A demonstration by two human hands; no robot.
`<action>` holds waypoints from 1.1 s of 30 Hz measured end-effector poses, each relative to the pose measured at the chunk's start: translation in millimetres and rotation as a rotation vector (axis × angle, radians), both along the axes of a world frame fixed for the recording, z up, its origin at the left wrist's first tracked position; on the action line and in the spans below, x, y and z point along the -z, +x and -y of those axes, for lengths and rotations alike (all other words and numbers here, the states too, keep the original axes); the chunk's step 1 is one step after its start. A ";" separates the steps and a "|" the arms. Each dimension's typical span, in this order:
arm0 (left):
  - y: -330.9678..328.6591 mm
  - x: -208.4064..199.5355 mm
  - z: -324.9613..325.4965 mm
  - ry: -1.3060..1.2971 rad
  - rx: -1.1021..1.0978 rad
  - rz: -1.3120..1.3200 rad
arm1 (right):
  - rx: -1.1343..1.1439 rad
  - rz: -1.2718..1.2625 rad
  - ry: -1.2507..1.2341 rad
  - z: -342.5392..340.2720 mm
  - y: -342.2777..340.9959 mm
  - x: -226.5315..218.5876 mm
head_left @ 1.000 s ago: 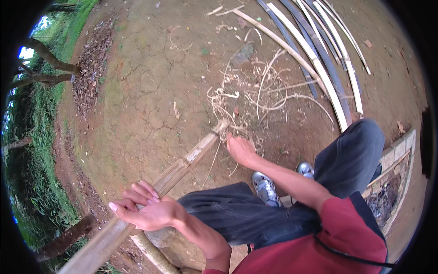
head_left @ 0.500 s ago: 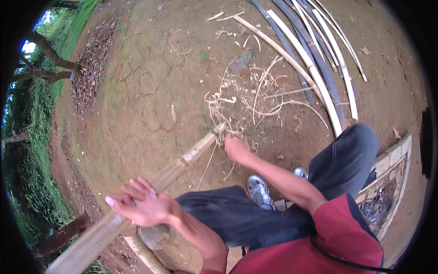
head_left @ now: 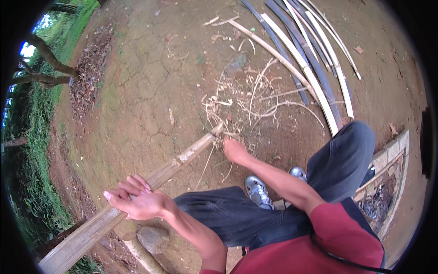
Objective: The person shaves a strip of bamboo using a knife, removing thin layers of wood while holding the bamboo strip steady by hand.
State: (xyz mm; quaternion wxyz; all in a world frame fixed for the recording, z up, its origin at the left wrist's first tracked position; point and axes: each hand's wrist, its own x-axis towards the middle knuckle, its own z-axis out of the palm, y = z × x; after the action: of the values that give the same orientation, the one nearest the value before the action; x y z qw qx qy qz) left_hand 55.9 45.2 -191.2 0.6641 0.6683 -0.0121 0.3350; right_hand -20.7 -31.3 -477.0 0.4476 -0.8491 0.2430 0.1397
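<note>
A long, pale brown split bamboo pole [head_left: 186, 155] slants from the lower left toward the middle of the head view. My left hand [head_left: 141, 201] lies across its nearer half with the fingers bent around it. At the pole's far, narrow end my right hand [head_left: 235, 150] is closed in a fist. Whatever it grips is too small and hidden to make out, though a thin dark line crosses the pole's tip beside it. Thin curled shavings [head_left: 219, 107] lie on the soil just beyond the tip and around my right hand.
Long bamboo strips [head_left: 301, 61], pale and dark, spread over the ground at the upper right. A stone [head_left: 153, 239] and a short log [head_left: 141, 255] sit under the pole. On the right is a brick-edged pit [head_left: 385, 182]. Trees [head_left: 50, 80] and greenery line the left.
The view has shifted slightly. My left hand and the pole's near end sit a little higher, showing more of the stone below. My right hand stays at the far tip.
</note>
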 end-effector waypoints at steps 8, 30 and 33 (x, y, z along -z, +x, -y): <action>-7.3 1.8 0.8 0.008 0.085 0.055 | 0.007 -0.006 -0.023 -4.2 -1.8 -5.5; 7.2 2.5 -12.4 -0.037 0.040 0.030 | -0.126 0.072 0.019 -13.9 -8.8 -40.9; 0.1 -2.7 3.1 -0.021 0.075 0.020 | -0.020 -0.004 -0.206 7.8 -14.6 42.0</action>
State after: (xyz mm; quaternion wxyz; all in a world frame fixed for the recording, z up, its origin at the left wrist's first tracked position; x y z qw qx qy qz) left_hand 56.0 42.1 -188.5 0.6831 0.6570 -0.0401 0.3166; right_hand -35.3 -39.1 -519.1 0.3559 -0.8928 0.2485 0.1202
